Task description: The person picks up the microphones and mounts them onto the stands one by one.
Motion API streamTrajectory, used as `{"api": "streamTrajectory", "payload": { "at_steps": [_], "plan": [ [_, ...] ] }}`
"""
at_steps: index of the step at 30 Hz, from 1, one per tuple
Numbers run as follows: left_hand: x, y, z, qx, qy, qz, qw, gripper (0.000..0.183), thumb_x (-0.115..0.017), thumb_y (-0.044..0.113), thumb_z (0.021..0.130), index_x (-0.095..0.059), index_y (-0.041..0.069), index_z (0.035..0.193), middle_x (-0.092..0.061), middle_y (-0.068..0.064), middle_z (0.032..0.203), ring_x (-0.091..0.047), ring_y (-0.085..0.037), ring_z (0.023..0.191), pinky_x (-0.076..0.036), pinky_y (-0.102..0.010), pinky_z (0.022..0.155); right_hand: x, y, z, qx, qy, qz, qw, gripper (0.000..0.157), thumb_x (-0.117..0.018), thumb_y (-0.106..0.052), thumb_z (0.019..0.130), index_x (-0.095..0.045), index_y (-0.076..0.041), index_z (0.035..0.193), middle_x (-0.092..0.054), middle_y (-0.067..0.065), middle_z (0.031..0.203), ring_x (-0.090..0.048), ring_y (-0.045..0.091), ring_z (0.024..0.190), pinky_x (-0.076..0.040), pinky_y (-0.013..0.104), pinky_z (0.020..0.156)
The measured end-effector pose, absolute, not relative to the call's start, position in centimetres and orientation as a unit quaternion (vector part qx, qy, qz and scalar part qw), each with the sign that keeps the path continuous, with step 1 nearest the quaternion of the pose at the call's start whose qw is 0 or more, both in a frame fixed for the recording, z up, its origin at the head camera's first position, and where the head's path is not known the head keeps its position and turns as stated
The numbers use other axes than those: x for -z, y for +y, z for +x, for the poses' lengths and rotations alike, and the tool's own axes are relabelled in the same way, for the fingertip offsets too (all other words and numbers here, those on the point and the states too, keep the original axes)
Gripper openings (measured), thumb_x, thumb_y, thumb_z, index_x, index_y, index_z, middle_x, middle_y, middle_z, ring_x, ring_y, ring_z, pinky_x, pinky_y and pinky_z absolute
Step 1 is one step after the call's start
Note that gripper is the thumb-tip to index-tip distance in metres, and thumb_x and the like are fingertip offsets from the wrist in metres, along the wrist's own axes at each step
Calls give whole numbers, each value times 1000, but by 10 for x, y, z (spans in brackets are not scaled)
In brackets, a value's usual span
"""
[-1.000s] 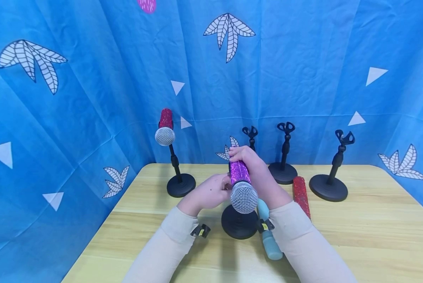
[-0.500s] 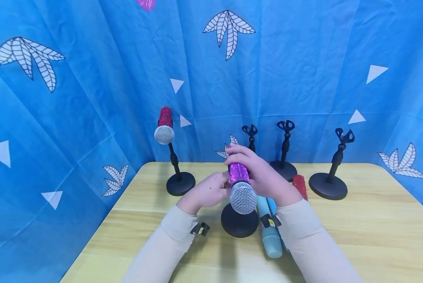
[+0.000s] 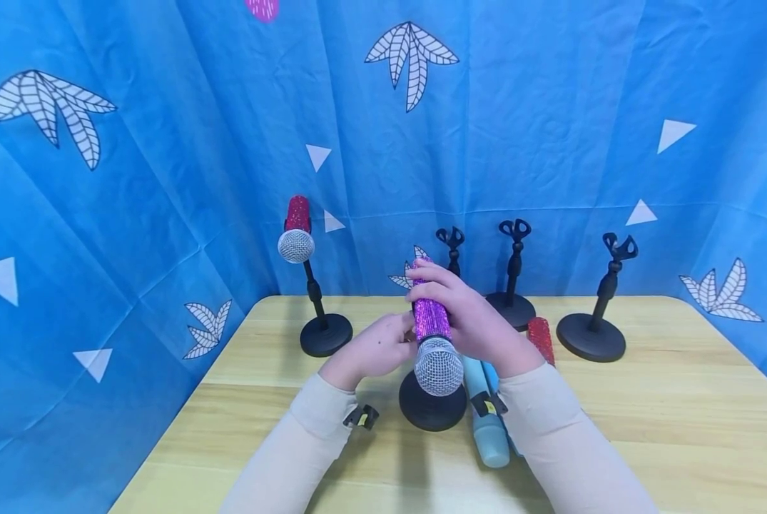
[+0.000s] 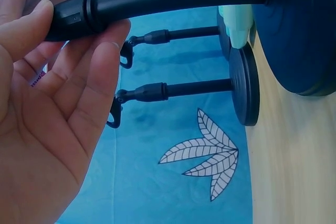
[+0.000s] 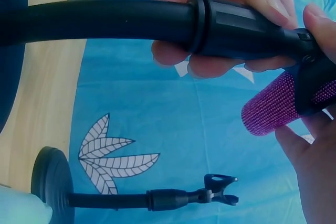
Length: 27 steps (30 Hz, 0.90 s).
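Note:
A purple glittery microphone (image 3: pixel 432 319) with a silver mesh head lies in the clip atop a black desk stand (image 3: pixel 431 410), its head tilted toward me. My right hand (image 3: pixel 476 318) grips the microphone's handle from above and the right, fingers over its back end. In the right wrist view, the purple handle (image 5: pixel 270 106) passes through the black clip (image 5: pixel 310 85). My left hand (image 3: pixel 377 346) holds the stand below the clip; in the left wrist view, thumb and fingers pinch the thick collar (image 4: pixel 73 17) of its pole.
A red glittery microphone (image 3: pixel 298 214) sits on a stand at the left. Three bare stands (image 3: pixel 450 246) (image 3: pixel 514 285) (image 3: pixel 598 321) stand toward the back and right. A light blue microphone (image 3: pixel 491 439) and a red glittery handle (image 3: pixel 540 339) lie by my right forearm. Blue curtain (image 3: pixel 550 107) surrounds the table.
The purple microphone has shifted slightly toward me, with more of its handle showing. My right hand has moved slightly left along with its forearm; the left hand stays on the stand.

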<state>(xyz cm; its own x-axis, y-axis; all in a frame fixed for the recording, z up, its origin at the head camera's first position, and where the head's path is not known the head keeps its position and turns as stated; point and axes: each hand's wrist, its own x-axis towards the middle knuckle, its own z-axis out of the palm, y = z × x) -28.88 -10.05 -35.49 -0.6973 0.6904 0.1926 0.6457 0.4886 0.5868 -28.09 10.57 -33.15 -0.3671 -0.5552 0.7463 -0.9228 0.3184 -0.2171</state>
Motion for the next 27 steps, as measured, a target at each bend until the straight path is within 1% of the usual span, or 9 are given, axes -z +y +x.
{"api": "streamTrajectory", "payload": {
  "at_steps": [5, 7, 10, 13, 18, 23, 27],
  "plan": [
    [356, -101, -289, -323, 863, 387, 32, 28, -56, 2, 94, -59, 7, 121, -63, -1, 96, -57, -15, 79, -49, -30, 70, 333, 104, -281, -322, -770, 473, 282, 50, -78, 12, 81, -64, -14, 122, -50, 11, 147, -34, 37, 146, -40, 52, 109],
    [356, -101, -289, -322, 863, 388, 28, 31, -56, 3, 95, -58, 6, 126, -65, -2, 102, -60, -15, 85, -51, -31, 76, 334, 104, -281, -325, -771, 469, 284, 50, -77, 12, 81, -64, -13, 123, -50, 13, 147, -33, 37, 146, -39, 52, 110],
    [357, -101, -290, -320, 865, 387, 19, 35, -56, 6, 97, -56, 6, 132, -67, -3, 115, -62, -14, 99, -51, -32, 89, 334, 102, -281, -326, -776, 456, 288, 48, -77, 10, 83, -64, -12, 124, -50, 13, 148, -33, 36, 146, -39, 51, 110],
    [359, -101, -292, -323, 865, 382, 17, 37, -56, 8, 99, -54, 6, 136, -66, -5, 124, -62, -14, 110, -49, -34, 97, 333, 101, -281, -320, -791, 437, 284, 51, -78, 7, 83, -63, -13, 128, -47, 11, 151, -31, 32, 148, -40, 49, 109],
    [359, -99, -292, -325, 867, 378, 14, 32, -54, 7, 101, -56, 6, 133, -67, -4, 119, -63, -14, 109, -49, -35, 98, 334, 100, -280, -304, -814, 412, 274, 63, -80, 7, 82, -58, -14, 136, -43, 7, 155, -29, 29, 149, -42, 49, 107],
    [358, -99, -292, -327, 864, 382, 11, 32, -54, 6, 100, -56, 6, 132, -67, -3, 119, -63, -13, 108, -50, -35, 97, 333, 100, -280, -302, -818, 408, 271, 62, -78, 8, 83, -57, -14, 137, -42, 5, 155, -29, 31, 149, -40, 50, 109],
    [359, -100, -292, -332, 860, 388, 12, 34, -54, 6, 100, -55, 6, 134, -67, -4, 123, -62, -14, 111, -49, -35, 99, 332, 99, -279, -302, -822, 405, 264, 61, -77, 8, 84, -56, -14, 137, -41, 5, 156, -26, 26, 150, -39, 50, 110]
  ]
}}
